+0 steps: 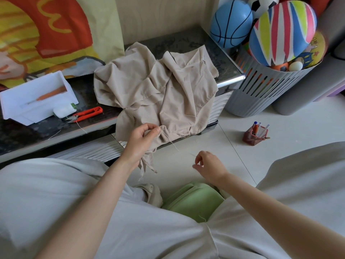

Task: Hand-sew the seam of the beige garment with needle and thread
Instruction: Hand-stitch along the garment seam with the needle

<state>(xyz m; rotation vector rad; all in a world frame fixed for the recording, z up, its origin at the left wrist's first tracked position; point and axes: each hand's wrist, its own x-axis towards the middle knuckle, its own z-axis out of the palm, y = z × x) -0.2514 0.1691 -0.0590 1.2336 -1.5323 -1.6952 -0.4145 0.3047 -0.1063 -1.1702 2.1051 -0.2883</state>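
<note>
One beige garment (pixel 158 86) lies crumpled on the dark table (pixel 46 131). Its lower edge spills over the front lip and into the left hand (pixel 141 141). From my seat I see that hand's fingers (pixel 149 128) curled round a gathered fold of the hem, with the thumb pressed onto the cloth. A pale thread (pixel 172 143) leaves the fabric just right of them and slants down toward the right hand (pixel 208 165). That hand hangs low and apart from the garment, above the tiled floor (pixel 270 124). Its thumb and forefinger are pinched together on the thread's far end. I cannot make out the needle; it is too fine.

Left of the left fingers, on the table, sit orange snips (pixel 87 114), a white spool (pixel 63 110) and a white box (pixel 37 98). Far right of the right fingers stands a small red pen holder (pixel 254 136). Beyond it is a grey basket (pixel 261 94) heaped with balls (pixel 281 30). A green stool (pixel 192 199) lies below the right fingers, between my grey-clad knees.
</note>
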